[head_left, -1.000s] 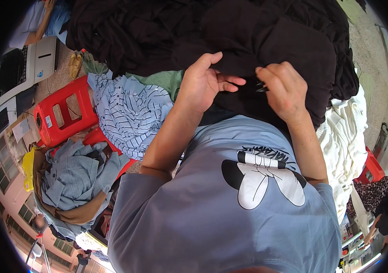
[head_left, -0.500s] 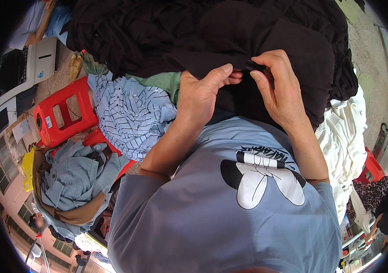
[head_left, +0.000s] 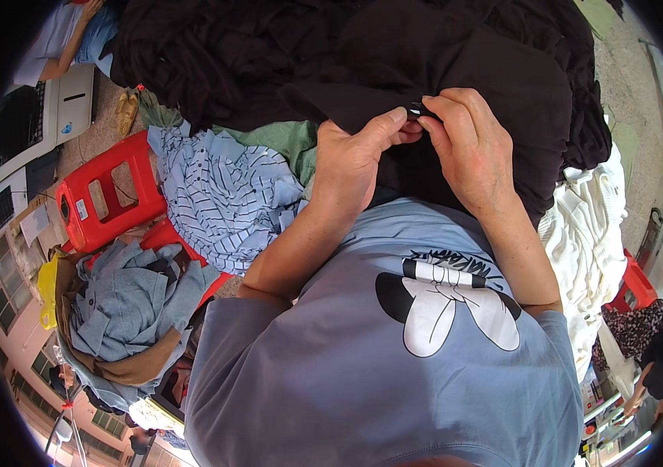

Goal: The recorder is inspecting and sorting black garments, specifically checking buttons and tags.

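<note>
A large spread of black cloth (head_left: 503, 86) lies in front of me, its near part reaching toward my body. My left hand (head_left: 349, 162) pinches an edge of the black cloth between thumb and fingers and holds it raised. Close beside it, my right hand (head_left: 475, 152) is closed on small dark thread snips (head_left: 416, 109), mostly hidden in the fingers. The tips of the snips meet the cloth edge at my left thumb. Exactly what lies between the blades is too small to make out.
Left of me are a striped blue shirt (head_left: 222, 191), green cloth (head_left: 281, 144), a red plastic stool (head_left: 114, 191) and a container of grey-blue garments (head_left: 125, 300). White knitwear (head_left: 580, 241) lies at right, near another red stool (head_left: 636, 284). Other people show at the edges.
My right hand has moved slightly left, bringing the snips from just off the cloth edge up to my left fingertips. My left hand has shifted a little right, still pinching the cloth.
</note>
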### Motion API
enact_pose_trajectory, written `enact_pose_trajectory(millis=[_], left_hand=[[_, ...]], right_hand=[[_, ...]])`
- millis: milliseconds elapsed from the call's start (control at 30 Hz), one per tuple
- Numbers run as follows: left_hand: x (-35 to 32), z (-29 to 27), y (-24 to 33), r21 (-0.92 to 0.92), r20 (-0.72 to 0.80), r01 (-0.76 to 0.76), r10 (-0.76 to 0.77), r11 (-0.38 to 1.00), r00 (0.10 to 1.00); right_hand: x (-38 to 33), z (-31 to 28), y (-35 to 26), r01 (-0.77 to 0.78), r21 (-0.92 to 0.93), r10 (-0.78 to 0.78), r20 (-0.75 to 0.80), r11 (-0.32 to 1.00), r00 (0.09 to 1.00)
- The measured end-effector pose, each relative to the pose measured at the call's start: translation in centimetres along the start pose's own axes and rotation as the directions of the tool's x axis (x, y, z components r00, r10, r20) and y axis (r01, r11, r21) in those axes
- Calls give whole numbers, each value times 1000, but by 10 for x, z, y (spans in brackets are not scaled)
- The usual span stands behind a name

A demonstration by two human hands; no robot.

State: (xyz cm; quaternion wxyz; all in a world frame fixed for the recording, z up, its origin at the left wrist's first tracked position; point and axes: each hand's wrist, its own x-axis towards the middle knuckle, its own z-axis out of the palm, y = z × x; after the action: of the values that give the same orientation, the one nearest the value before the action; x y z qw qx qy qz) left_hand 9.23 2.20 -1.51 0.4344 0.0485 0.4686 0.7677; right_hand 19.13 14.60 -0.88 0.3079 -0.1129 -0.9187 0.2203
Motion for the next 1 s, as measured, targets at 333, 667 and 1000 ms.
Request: enact_pose_trajectory(millis=[333,667,1000], left_hand=[[2,0,-2,20,6,62,-62,998,998],[-12,-9,-1,191,-82,42,-27,981,996],[-38,-60,-14,438,43,-267,277,858,960]], right_hand=[[-3,4,4,46,-41,-47,-26,998,999],[0,1,13,-367,378,343,131,850,930],[22,40,23,-140,103,120,175,985,977]])
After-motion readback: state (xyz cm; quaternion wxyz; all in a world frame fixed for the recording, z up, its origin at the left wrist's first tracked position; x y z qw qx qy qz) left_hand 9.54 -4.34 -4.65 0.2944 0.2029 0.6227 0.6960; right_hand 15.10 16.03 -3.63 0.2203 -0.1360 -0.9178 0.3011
